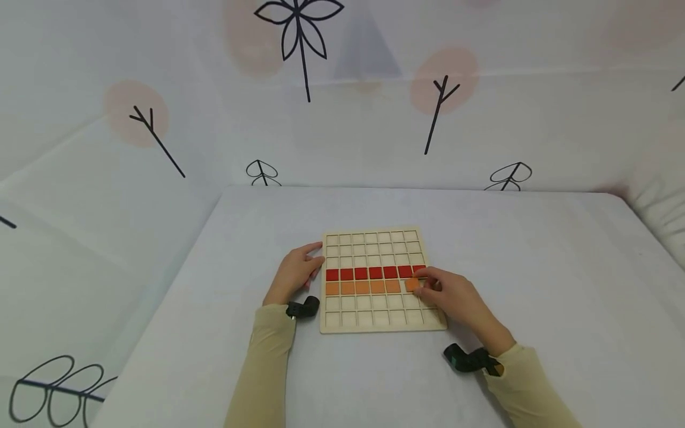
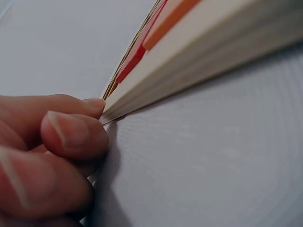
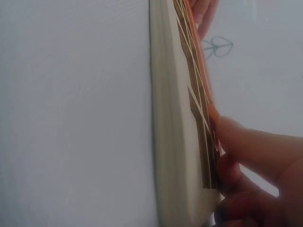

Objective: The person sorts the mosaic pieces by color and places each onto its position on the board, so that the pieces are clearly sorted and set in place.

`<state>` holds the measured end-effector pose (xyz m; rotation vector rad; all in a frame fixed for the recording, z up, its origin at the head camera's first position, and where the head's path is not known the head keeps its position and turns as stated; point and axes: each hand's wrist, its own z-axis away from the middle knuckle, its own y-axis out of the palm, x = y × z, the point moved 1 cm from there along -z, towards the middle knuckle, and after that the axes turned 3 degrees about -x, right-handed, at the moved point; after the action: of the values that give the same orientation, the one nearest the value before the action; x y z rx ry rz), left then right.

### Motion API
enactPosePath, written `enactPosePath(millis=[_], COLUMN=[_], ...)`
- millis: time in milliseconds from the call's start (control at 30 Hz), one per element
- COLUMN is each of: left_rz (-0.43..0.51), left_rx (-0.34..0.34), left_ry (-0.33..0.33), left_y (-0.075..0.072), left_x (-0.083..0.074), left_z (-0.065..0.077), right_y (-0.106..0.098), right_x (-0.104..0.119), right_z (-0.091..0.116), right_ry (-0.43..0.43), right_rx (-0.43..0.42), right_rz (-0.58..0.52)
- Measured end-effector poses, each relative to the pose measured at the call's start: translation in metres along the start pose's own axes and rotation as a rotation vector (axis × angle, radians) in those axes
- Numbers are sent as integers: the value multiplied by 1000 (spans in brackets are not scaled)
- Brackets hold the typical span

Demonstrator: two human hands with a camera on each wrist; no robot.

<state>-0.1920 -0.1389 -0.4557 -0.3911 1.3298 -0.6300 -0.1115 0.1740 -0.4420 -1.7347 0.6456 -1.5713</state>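
Note:
A square wooden grid board (image 1: pixel 369 326) lies on the table. One of its rows holds several red tiles (image 1: pixel 376 273), and the row nearer me holds several orange tiles (image 1: pixel 362 288). Between the thumb and fingers of my right hand (image 1: pixel 455 295) is a single orange tile (image 1: pixel 411 285), pinched at the right end of the orange row and sitting slightly askew over its cell. My left hand (image 1: pixel 291 273) is at the board's left side, its fingertips (image 2: pixel 94 106) against the edge. In the right wrist view the thumb (image 3: pixel 236 132) presses on the orange tile.
White cloth covers the table (image 1: pixel 535 255) around the board. A patterned fabric backdrop (image 1: pixel 364 131) rises behind the far edge and along the left. Black wrist cameras (image 1: pixel 471 359) hang at both cuffs, close above the cloth.

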Motion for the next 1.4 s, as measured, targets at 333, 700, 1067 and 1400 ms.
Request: enactPosePath(millis=[333, 700, 1067, 1400], left_rz=[-4, 13, 32, 20], left_rx=[-4, 6, 5, -1], left_ry=[22, 17, 20, 17], left_y=[0, -2, -4, -5], left_x=[-1, 4, 10, 13], left_z=[0, 4, 4, 2], right_y=[2, 7, 10, 14], right_x=[8, 10, 16, 15], right_z=[5, 8, 11, 9], right_ry=[-24, -72, -101, -109], right_rx=[-43, -48, -51, -63], right_rz=[70, 134, 152, 171])
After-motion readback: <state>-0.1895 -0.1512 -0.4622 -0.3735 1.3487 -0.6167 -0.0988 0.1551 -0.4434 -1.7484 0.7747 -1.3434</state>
